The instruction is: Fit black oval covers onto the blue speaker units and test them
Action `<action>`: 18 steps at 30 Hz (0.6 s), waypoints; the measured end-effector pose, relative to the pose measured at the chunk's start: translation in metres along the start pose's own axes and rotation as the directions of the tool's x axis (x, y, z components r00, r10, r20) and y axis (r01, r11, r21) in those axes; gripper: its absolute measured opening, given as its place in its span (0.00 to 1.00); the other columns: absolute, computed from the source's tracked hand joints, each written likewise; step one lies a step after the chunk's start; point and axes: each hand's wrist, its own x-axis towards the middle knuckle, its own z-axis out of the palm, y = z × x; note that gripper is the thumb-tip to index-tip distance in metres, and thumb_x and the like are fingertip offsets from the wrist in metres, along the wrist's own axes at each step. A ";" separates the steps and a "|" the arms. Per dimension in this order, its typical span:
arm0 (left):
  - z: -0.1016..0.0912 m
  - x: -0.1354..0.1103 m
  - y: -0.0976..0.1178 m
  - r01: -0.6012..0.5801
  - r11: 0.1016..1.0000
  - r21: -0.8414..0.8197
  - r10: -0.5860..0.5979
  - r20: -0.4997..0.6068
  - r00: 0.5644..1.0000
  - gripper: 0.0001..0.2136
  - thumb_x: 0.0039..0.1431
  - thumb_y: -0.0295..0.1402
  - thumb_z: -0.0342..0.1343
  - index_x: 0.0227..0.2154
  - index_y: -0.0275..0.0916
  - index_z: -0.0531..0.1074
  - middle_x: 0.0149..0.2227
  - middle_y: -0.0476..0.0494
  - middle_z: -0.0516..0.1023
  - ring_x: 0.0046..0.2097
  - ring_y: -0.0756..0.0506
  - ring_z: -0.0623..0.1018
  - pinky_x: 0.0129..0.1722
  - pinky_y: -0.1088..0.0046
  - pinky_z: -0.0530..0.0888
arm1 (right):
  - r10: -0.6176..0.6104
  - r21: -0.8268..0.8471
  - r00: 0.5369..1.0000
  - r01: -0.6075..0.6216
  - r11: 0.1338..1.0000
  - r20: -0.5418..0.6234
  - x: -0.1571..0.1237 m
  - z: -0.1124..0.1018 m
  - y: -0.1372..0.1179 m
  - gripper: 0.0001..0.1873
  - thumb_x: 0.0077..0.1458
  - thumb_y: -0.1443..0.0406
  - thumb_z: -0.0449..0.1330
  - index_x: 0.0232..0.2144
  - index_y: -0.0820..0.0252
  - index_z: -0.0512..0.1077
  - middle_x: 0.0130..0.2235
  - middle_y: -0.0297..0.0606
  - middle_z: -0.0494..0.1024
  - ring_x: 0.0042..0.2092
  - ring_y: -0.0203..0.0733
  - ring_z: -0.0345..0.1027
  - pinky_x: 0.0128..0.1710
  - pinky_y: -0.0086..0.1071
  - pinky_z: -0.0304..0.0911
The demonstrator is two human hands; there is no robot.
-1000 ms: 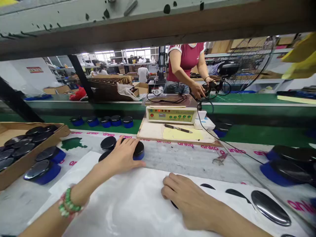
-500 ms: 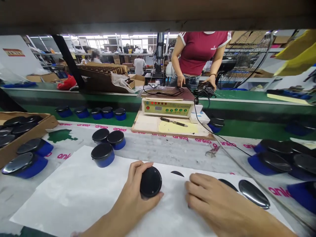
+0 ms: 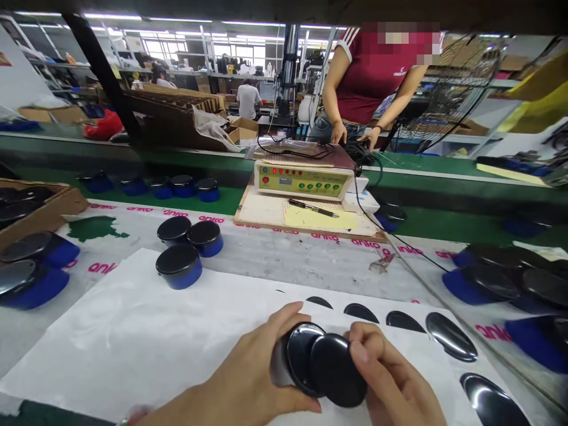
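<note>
My left hand [image 3: 252, 367] is closed round the side of a round black-topped part [image 3: 300, 350], its glossy recessed top facing me. Between the thumb and fingers of my right hand [image 3: 394, 370] is a thin black disc [image 3: 339, 371], pinched at its right edge. The disc overlaps the right side of the part's top; whether they touch I cannot tell. Beyond my hands, dark discs [image 3: 361, 312] show along the far edge of the white sheet [image 3: 110, 337]. Shinier discs [image 3: 451, 337] lie to the right.
Blue round parts with black tops [image 3: 178, 266] stand left and in a cluster at right [image 3: 481, 284]. A cardboard box [image 3: 71, 204] sits at far left. Behind is a control box [image 3: 304, 180] with a pen [image 3: 313, 208] before it. A co-worker [image 3: 373, 83] handles black cables.
My right hand has brought a black disc over to the round part. My left hand has shifted right and nearer with the part. The camera view has tilted slightly.
</note>
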 end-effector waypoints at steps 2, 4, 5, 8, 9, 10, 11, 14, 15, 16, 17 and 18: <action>0.000 -0.001 0.000 -0.013 1.000 0.004 0.013 0.007 1.000 0.48 0.38 0.39 0.72 0.61 0.50 0.51 0.57 0.50 0.70 0.58 0.43 0.70 0.59 0.66 0.63 | 0.072 0.085 0.997 -0.070 0.994 -0.021 0.000 0.014 0.002 0.19 0.52 0.51 0.62 0.20 0.57 0.65 0.33 0.34 0.63 0.33 0.38 0.60 0.32 0.28 0.60; 0.000 -0.002 0.000 -0.018 1.000 0.010 0.018 0.015 1.000 0.48 0.39 0.39 0.72 0.61 0.50 0.50 0.58 0.50 0.69 0.58 0.43 0.69 0.59 0.66 0.63 | 0.102 0.117 0.994 -0.099 0.988 -0.027 0.000 0.022 0.002 0.19 0.50 0.51 0.63 0.20 0.57 0.66 0.33 0.33 0.63 0.34 0.38 0.59 0.33 0.28 0.59; 0.000 -0.002 0.001 -0.014 1.000 0.011 0.014 0.020 1.000 0.47 0.40 0.40 0.71 0.62 0.50 0.50 0.58 0.50 0.69 0.58 0.43 0.69 0.59 0.66 0.63 | 0.113 0.120 0.993 -0.109 0.987 -0.027 0.000 0.024 0.002 0.19 0.50 0.51 0.64 0.20 0.57 0.66 0.33 0.33 0.63 0.34 0.38 0.59 0.33 0.28 0.59; -0.001 -0.001 0.003 -0.009 1.000 0.001 0.009 0.037 0.999 0.47 0.40 0.40 0.71 0.62 0.50 0.50 0.59 0.50 0.69 0.60 0.43 0.68 0.60 0.65 0.63 | 0.129 0.121 0.990 -0.121 0.985 -0.058 -0.002 0.026 0.001 0.19 0.48 0.51 0.64 0.20 0.57 0.65 0.32 0.33 0.64 0.34 0.38 0.58 0.33 0.28 0.59; -0.001 -0.001 0.003 -0.012 1.000 -0.003 0.012 0.039 0.999 0.47 0.41 0.40 0.71 0.62 0.50 0.50 0.59 0.50 0.69 0.60 0.43 0.67 0.60 0.66 0.62 | 0.127 0.118 0.989 -0.118 0.986 -0.071 -0.002 0.027 0.001 0.20 0.48 0.51 0.64 0.19 0.57 0.65 0.32 0.33 0.64 0.34 0.38 0.58 0.33 0.28 0.59; -0.001 -0.001 0.003 -0.017 1.000 -0.007 0.017 0.040 0.999 0.46 0.41 0.40 0.71 0.62 0.50 0.51 0.59 0.50 0.69 0.60 0.43 0.67 0.60 0.66 0.62 | 0.122 0.109 0.989 -0.113 0.988 -0.078 -0.002 0.026 0.002 0.20 0.48 0.51 0.64 0.19 0.57 0.65 0.33 0.33 0.64 0.34 0.38 0.59 0.33 0.27 0.60; -0.001 -0.001 0.003 -0.021 1.000 -0.009 0.022 0.037 0.999 0.46 0.41 0.40 0.71 0.62 0.50 0.51 0.59 0.49 0.69 0.60 0.43 0.68 0.60 0.66 0.63 | 0.111 0.089 0.991 -0.104 0.991 -0.078 -0.002 0.026 0.003 0.20 0.48 0.51 0.64 0.19 0.58 0.65 0.33 0.34 0.64 0.35 0.38 0.59 0.33 0.27 0.60; -0.001 -0.001 0.002 -0.033 0.999 -0.002 0.033 0.033 0.999 0.46 0.41 0.39 0.71 0.62 0.50 0.51 0.59 0.49 0.68 0.60 0.43 0.68 0.60 0.65 0.63 | 0.044 -0.025 0.998 -0.045 0.999 -0.040 0.000 0.022 0.005 0.19 0.51 0.52 0.63 0.19 0.58 0.65 0.33 0.35 0.64 0.35 0.39 0.61 0.33 0.27 0.63; 0.000 -0.001 0.002 -0.035 0.999 0.002 0.035 0.030 0.999 0.46 0.41 0.39 0.71 0.62 0.50 0.51 0.59 0.49 0.68 0.60 0.43 0.68 0.61 0.64 0.63 | 0.018 -0.070 0.999 -0.020 0.997 -0.028 0.000 0.021 0.005 0.19 0.52 0.53 0.62 0.20 0.58 0.65 0.33 0.35 0.64 0.35 0.39 0.61 0.33 0.27 0.64; 0.000 -0.001 0.001 -0.035 0.999 0.004 0.035 0.026 0.999 0.45 0.41 0.39 0.70 0.62 0.50 0.52 0.59 0.49 0.68 0.60 0.43 0.67 0.61 0.64 0.63 | -0.007 -0.111 1.000 0.005 0.994 -0.018 0.001 0.020 0.005 0.18 0.53 0.53 0.61 0.20 0.58 0.65 0.33 0.36 0.65 0.34 0.39 0.62 0.33 0.27 0.65; 0.000 -0.001 0.001 -0.034 0.999 0.005 0.034 0.019 0.999 0.45 0.41 0.39 0.70 0.61 0.50 0.53 0.59 0.49 0.69 0.60 0.42 0.68 0.60 0.64 0.64 | -0.032 -0.147 0.999 0.030 0.989 -0.012 0.001 0.019 0.005 0.17 0.54 0.54 0.61 0.21 0.57 0.66 0.33 0.36 0.65 0.34 0.39 0.62 0.32 0.27 0.65; 0.001 -0.001 0.000 -0.032 0.999 0.005 0.032 0.013 0.999 0.44 0.41 0.38 0.70 0.61 0.51 0.53 0.59 0.50 0.69 0.60 0.42 0.68 0.60 0.63 0.64 | -0.057 -0.178 0.998 0.054 0.983 -0.011 0.001 0.018 0.005 0.16 0.55 0.55 0.60 0.21 0.57 0.66 0.33 0.36 0.65 0.34 0.39 0.63 0.33 0.27 0.65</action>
